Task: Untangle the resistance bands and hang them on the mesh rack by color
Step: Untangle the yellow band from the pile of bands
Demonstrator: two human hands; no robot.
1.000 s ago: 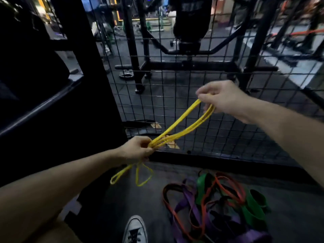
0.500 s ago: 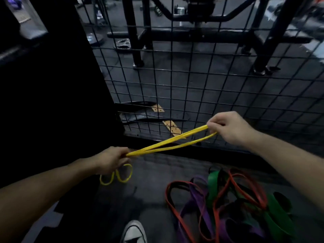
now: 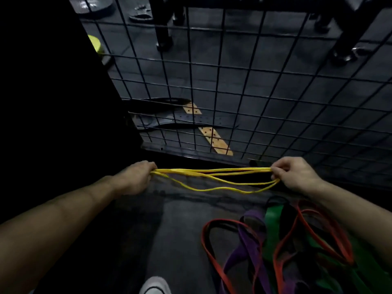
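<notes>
Thin yellow resistance bands (image 3: pixel 212 177) stretch level between my two hands, low in front of the black mesh rack (image 3: pixel 233 81). My left hand (image 3: pixel 135 177) grips their left end in a fist. At the right end my right hand (image 3: pixel 297 175) pinches the strands with curled fingers. Some strands are taut, others sag in loops below. A tangled pile lies on the dark floor at the lower right: red bands (image 3: pixel 286 240), purple bands (image 3: pixel 248 236) and green bands (image 3: pixel 273 221) wound through each other.
A dark wall or cabinet (image 3: pixel 53 102) fills the left side. Behind the mesh lie black belts (image 3: pixel 180 122) with tan ends and machine feet. The toe of my white shoe (image 3: pixel 154 286) shows at the bottom edge.
Both hands have dropped lower and spread apart, pulling the yellow bands from a slant to level. The loops that dangled under my left hand are gone. The view has tipped further down.
</notes>
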